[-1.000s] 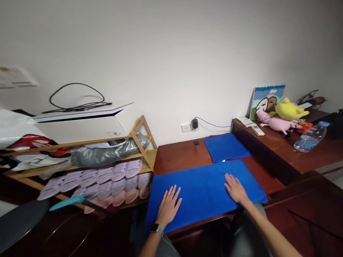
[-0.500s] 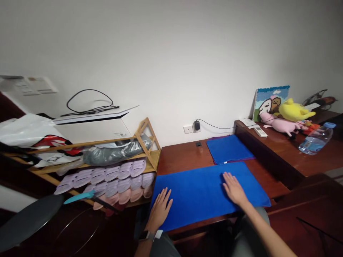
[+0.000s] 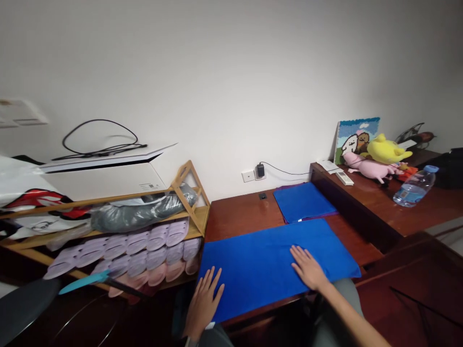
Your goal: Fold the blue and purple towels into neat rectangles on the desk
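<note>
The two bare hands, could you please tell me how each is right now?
Left hand: open, holding nothing, at the left edge of the flat rectangular blue cloth.
Right hand: open, holding nothing, palm down over the same cloth.

No legible text, blurred lettering (image 3: 42,225) on bag (image 3: 20,176), tiny print (image 3: 149,186) on box (image 3: 101,182), unreadable bottle label (image 3: 410,194)

Left hand (image 3: 204,303) of yours slides left and back toward you, off broad left part of blue cloth (image 3: 253,270), now at its near left corner. White tag (image 3: 210,326), out of sight a second ago, shows by your wrist. Watch sinks from clear view to bottom of frame. Right hand (image 3: 309,271) eases left too, drawing closer to cloth's near edge.
</note>
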The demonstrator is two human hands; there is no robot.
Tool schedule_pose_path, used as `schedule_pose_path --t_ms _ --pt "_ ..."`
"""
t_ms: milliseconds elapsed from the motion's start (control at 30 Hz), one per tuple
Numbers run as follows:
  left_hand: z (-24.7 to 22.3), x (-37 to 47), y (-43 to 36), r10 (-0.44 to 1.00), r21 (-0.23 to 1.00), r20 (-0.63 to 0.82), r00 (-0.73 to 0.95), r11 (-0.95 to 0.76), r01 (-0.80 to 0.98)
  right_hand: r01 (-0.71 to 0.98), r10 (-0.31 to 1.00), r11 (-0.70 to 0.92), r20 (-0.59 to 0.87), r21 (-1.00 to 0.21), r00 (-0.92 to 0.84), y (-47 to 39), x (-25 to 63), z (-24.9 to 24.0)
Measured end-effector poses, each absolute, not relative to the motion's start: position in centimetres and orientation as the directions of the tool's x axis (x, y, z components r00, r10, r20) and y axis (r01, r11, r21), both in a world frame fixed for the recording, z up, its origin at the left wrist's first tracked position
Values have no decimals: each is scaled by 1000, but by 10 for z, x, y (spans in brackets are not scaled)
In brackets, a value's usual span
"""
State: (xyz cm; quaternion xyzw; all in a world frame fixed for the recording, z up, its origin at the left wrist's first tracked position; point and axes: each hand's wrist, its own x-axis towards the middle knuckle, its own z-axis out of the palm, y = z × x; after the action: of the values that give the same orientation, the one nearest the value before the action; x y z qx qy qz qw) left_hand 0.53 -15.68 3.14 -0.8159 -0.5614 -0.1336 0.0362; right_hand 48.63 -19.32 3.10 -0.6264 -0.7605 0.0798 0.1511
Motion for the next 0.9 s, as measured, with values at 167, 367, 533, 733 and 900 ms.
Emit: schedule_pose_path --t_ms 167,367,533,733,900 --pt "27 3 -153 925 149 203 320 -352 924 962 983 -171 29 -211 181 -218 640 16" --pt "27 -16 -133 943 241 180 281 -319 916 940 943 -271 139 -207 303 -189 644 33" --pt "50 -5 -87 925 168 243 293 -338 926 942 980 81 196 -326 -17 -122 513 73" --pt "45 9 -37 951 65 174 255 -270 961 912 980 192 120 -362 -158 -81 450 71" --pt "23 0 -31 951 49 212 227 -242 969 951 999 -2 44 -310 17 -90 550 54"
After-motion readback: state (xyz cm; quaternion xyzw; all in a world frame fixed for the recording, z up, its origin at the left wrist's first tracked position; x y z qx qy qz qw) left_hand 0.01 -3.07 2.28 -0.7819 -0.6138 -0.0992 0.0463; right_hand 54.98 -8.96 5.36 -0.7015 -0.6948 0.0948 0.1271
